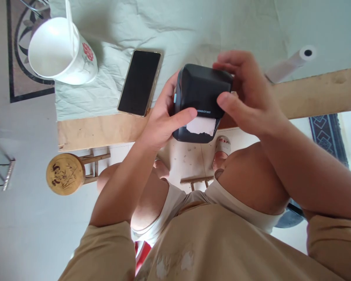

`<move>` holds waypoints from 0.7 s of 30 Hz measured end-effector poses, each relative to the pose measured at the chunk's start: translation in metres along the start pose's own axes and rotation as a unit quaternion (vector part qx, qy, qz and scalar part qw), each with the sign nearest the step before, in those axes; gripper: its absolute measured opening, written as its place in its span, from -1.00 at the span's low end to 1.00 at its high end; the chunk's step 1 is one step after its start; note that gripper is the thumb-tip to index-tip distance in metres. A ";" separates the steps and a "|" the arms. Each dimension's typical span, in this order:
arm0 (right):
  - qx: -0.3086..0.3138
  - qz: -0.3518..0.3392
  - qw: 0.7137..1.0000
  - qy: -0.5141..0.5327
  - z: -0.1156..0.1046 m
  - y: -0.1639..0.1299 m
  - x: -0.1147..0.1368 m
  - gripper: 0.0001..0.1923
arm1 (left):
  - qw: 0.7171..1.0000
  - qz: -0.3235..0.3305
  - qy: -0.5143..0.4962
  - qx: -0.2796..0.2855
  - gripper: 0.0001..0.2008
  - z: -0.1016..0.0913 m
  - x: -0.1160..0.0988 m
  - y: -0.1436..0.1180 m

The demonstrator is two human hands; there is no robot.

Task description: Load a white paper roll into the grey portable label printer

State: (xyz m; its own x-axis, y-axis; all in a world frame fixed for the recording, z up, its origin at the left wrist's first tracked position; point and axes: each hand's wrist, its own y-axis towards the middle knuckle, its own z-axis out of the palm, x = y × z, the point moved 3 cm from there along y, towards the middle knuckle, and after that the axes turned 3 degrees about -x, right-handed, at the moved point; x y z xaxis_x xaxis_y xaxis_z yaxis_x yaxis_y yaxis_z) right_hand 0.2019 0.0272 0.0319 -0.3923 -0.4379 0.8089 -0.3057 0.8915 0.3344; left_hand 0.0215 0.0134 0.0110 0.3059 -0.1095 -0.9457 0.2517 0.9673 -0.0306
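Both hands' grip on printer [203,97], past table edge [105,130], phone [139,82] beside

A small dark boxy printer [203,99] with rounded corners is held in the air just in front of the worktop [105,130] edge, above the person's knees. Its smooth top faces up and away. Pale lettering runs along the near face, and a short torn strip of white paper [201,125] sticks out of the slot below it. A light blue button shows on its left side.
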 end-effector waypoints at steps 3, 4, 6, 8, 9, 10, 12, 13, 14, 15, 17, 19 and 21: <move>0.038 0.008 0.999 0.015 0.007 0.001 0.000 -0.41 | 0.999 -0.025 0.021 -0.029 -0.56 0.004 -0.004 -0.004; 0.040 0.014 0.999 0.003 0.008 0.002 0.001 -0.40 | 0.999 -0.029 0.023 -0.033 -0.59 0.005 -0.005 -0.004; 0.047 0.036 0.998 -0.029 0.009 0.005 0.001 -0.35 | 0.999 -0.027 0.005 -0.033 -0.68 0.005 -0.005 -0.004; 0.062 0.065 0.995 -0.053 0.009 0.009 0.000 -0.31 | 0.999 -0.025 -0.027 -0.035 -0.77 0.004 -0.004 -0.002; 0.070 0.075 0.993 -0.061 0.009 0.010 -0.001 -0.31 | 0.998 -0.026 -0.041 -0.037 -0.79 0.003 -0.003 -0.001; 0.073 0.079 0.992 -0.065 0.009 0.011 -0.001 -0.31 | 0.997 -0.027 -0.053 -0.039 -0.80 0.003 -0.002 0.000; 0.072 0.071 0.993 -0.067 0.009 0.010 -0.001 -0.33 | 0.997 -0.029 -0.068 -0.033 -0.78 0.004 0.000 0.002; 0.067 0.063 0.993 -0.070 0.009 0.010 0.000 -0.34 | 0.996 -0.028 -0.073 -0.029 -0.78 0.005 0.000 0.002; 0.060 0.054 0.994 -0.074 0.008 0.008 0.000 -0.35 | 0.996 -0.026 -0.079 -0.027 -0.77 0.006 0.000 0.002; 0.052 0.044 0.995 -0.078 0.008 0.006 0.001 -0.37 | 0.996 -0.024 -0.083 -0.029 -0.75 0.006 0.000 0.003; 0.036 0.012 0.996 -0.078 0.006 0.003 0.004 -0.44 | 0.995 -0.021 -0.089 -0.043 -0.70 0.006 0.001 0.002; 0.011 -0.020 0.998 -0.066 0.002 0.000 0.006 -0.53 | 0.994 -0.021 -0.094 -0.056 -0.70 0.004 0.002 0.002; -0.015 -0.030 0.998 -0.056 -0.001 -0.003 0.006 -0.59 | 0.993 -0.019 -0.101 -0.057 -0.75 0.002 0.003 0.002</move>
State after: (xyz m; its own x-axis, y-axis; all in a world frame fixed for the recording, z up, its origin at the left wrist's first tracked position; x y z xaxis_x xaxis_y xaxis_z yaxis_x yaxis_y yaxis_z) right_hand 0.2018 0.0224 0.0363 -0.4698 -0.4986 0.7285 -0.3059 0.8661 0.3954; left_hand 0.0249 0.0147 0.0086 0.4785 -0.1796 -0.8595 0.1652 0.9798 -0.1128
